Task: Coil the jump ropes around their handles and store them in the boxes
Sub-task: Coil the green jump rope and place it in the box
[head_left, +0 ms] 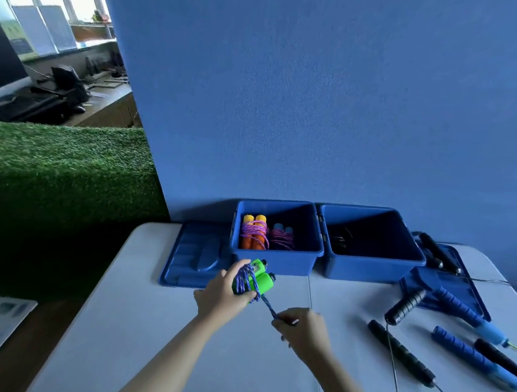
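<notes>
Gripping a pair of green handles (258, 281) side by side above the white table (159, 342), the left hand (221, 295) curls its fingers round them and round the blue-purple rope (245, 283) already coiled there, just in front of the left blue box (277, 260). The right hand (304, 331) pinches the rope's free end, which runs taut from the handles down to its fingertips. Inside the left box lie an orange-handled bundle (254, 232) and a pink-wrapped bundle (281, 238); the right blue box (372, 266) stands touching it, with black-handled ropes (401, 352) and blue-handled ropes (467, 357) loose on the table to the right.
</notes>
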`<action>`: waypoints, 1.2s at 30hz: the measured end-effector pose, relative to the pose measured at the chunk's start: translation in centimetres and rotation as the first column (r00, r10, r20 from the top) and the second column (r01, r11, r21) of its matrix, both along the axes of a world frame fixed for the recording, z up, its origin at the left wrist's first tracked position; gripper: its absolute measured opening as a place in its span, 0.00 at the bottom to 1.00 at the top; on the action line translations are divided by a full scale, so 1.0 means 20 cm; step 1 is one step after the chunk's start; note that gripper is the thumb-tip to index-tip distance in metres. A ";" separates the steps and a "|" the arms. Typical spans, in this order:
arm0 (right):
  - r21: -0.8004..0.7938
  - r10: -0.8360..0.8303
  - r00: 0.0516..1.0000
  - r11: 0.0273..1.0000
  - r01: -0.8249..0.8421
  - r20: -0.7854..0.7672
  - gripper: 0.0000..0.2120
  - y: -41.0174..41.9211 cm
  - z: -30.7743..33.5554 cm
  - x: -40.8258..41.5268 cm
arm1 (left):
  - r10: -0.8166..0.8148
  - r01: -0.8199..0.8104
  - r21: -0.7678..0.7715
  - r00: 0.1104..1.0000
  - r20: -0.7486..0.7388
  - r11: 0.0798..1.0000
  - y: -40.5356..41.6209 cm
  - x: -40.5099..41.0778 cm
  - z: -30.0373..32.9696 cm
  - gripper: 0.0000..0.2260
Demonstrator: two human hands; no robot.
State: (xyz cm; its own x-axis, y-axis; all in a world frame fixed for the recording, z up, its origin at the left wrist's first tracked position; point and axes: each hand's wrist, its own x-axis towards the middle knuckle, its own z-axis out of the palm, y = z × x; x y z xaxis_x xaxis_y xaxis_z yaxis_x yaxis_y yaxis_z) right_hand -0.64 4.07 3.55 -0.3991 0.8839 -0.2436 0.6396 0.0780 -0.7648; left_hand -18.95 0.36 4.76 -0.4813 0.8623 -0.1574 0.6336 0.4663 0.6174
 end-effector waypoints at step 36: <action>0.152 -0.041 0.984 0.986 0.068 -0.172 0.12 0.05 0.13 0.13 | -0.132 0.233 0.193 0.895 -0.426 0.953 -0.17 0.29 -0.07 0.23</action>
